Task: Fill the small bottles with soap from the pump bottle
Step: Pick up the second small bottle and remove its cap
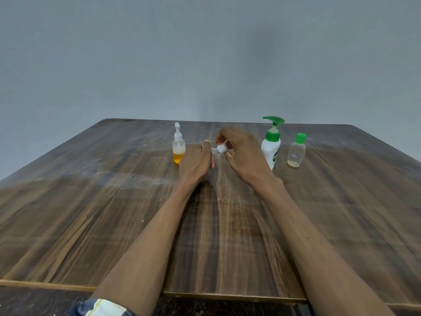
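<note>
the left hand [197, 158] has its grip curled round a small clear bottle [214, 152], mostly hidden, held above the middle of the wooden worktop [114, 213]. the right hand [242, 153] pinches that bottle's white cap [221, 148]. left stands a small pump bottle with orange soap [178, 148]; right, the green-topped pump bottle [271, 144] and a green-capped bottle [296, 151].

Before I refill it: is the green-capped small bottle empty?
Nearly: the green-capped small bottle is clear, with only a thin yellowish layer at its bottom.
</note>
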